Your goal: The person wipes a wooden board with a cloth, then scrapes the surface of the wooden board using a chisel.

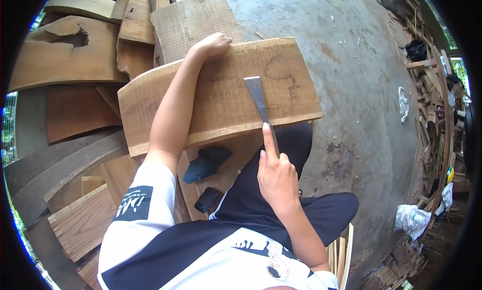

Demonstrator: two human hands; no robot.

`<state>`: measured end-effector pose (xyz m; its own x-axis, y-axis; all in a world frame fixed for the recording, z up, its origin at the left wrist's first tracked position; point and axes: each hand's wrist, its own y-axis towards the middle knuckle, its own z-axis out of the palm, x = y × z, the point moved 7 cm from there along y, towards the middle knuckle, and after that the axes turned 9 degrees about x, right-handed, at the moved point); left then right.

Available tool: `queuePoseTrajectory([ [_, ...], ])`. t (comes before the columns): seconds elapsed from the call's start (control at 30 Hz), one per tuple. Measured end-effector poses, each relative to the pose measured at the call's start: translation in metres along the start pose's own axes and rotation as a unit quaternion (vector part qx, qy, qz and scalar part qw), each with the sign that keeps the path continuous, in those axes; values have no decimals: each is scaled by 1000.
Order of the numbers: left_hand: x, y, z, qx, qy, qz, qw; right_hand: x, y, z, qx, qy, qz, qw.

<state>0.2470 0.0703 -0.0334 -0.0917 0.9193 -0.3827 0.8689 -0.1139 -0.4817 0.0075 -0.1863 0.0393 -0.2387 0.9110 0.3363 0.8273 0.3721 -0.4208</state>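
A thick wooden slab (236,84) with a wavy dark stain lies across the view in front of my body. My left arm reaches over it, and my left hand (213,45) is bent over its far edge with the fingers mostly out of sight behind it. Near the front edge, my right hand (278,177) is wrapped round the handle of a flat-bladed chisel (258,99), index finger stretched along it. The blade's wide end points away from me, over the slab's face.
Stacked boards (65,54) fill the left side. Another board (193,24) lies beyond the slab. A blue cloth (206,164) and a small black object (206,200) sit below it. Scrap wood and a white bag (412,220) line the right of the concrete floor (366,104).
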Motion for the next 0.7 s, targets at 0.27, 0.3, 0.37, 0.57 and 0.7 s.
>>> queuePoseTrajectory([
  [0.27, 3, -3, -1, -3, -86, -1, 996, 3, -7, 7, -1, 12, 0, 1000],
  [0.3, 6, -1, 1, -2, -88, -3, 996, 3, -9, 9, 4, 16, 2, 1000],
  [0.37, 9, 3, 3, -1, -97, 5, 995, 3, -13, 8, 4, 15, 1, 1000],
  [0.57, 10, 14, 8, 17, 6, 11, 1000, 11, -7, 11, -25, -7, -3, 1000],
  [0.7, 10, 11, 8, 30, -18, -12, 999, 23, 31, 1, -40, -15, -10, 999],
])
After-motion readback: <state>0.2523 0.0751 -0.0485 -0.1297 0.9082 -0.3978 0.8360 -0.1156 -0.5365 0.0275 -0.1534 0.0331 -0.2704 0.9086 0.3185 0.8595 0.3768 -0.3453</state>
